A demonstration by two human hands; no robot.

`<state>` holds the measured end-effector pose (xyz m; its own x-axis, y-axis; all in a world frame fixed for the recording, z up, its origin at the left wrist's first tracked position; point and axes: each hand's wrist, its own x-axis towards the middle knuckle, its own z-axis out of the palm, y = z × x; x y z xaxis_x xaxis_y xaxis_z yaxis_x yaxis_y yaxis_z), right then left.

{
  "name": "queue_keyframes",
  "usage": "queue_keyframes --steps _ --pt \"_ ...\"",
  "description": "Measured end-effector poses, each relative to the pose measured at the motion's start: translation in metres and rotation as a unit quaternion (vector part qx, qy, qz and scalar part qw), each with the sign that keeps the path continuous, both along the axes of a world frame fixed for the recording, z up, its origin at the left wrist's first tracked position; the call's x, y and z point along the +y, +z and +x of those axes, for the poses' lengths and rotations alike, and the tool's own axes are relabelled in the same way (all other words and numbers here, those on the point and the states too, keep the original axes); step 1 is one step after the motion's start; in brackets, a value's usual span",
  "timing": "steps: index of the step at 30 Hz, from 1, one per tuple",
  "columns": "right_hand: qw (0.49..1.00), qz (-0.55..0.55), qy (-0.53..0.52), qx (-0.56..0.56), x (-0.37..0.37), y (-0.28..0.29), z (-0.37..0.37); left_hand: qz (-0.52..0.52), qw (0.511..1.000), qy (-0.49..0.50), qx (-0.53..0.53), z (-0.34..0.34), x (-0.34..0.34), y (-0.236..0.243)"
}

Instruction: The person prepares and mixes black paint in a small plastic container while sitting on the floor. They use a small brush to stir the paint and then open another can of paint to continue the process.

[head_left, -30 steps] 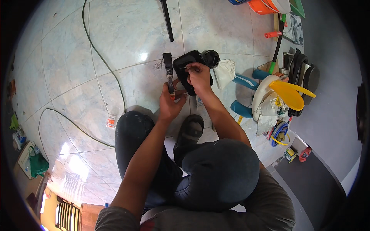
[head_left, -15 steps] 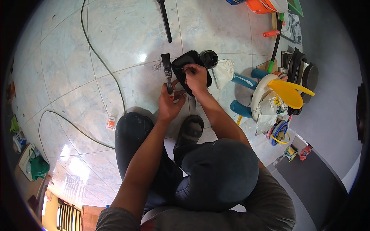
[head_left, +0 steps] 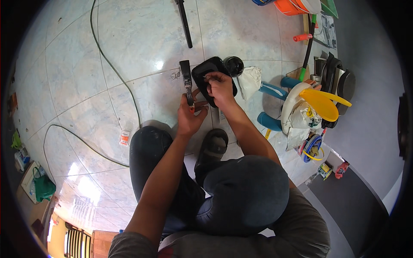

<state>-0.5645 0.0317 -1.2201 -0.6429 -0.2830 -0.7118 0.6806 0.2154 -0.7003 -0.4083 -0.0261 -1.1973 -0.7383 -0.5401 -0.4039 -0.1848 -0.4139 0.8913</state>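
Pale marble-look floor tiles (head_left: pixel 129 51) with thin grout lines, glossy enough to throw back a bright spot of light, and a wall running along the right side of the room. A thin dark cable (head_left: pixel 112 71) snakes across the tiles on the left, and a long black rod (head_left: pixel 185 23) lies near the top. The person sits on the floor, dark trousers, one black shoe (head_left: pixel 213 146) tucked in under the arms. Right in front of the shoe lies a black moulded plastic casing (head_left: pixel 205 74), rounded corners, smooth and slightly shiny (can't tell what it belongs to). The right hand (head_left: pixel 220 88) rests on top of it with the fingers (head_left: pixel 211 79) pinched together on something tiny and pale at the casing's surface, too small to identify. The left hand (head_left: pixel 191 118) sits just beside the casing's left edge, its fingers closed around the lower end of a narrow black bar-shaped tool (head_left: pixel 186 81) that stands up from the hand toward the top of the frame, with a little orange bit at the grip. Just past the casing there's a round black cap (head_left: pixel 234 65) and a crumpled white rag (head_left: pixel 250 81). Off to the right is a messy pile: a yellow plastic fan blade (head_left: pixel 320 103), teal handles (head_left: pixel 270 91), a blue wire spool (head_left: pixel 312 148).
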Motion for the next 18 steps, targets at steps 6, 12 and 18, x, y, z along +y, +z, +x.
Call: queue_keyframes --steps 6,12,18 --pt "0.998 -0.034 -0.021 -0.040 0.008 0.009 -0.005 -0.002 1.000 -0.001 -0.002 0.000 0.000 0.000" --pt "0.998 -0.045 -0.051 0.002 0.024 0.052 -0.012 -0.004 1.000 -0.003 -0.005 -0.003 -0.002 0.005" --pt "0.985 -0.046 -0.104 0.133 0.052 0.067 -0.045 0.008 1.000 0.004 -0.005 -0.001 -0.001 0.002"
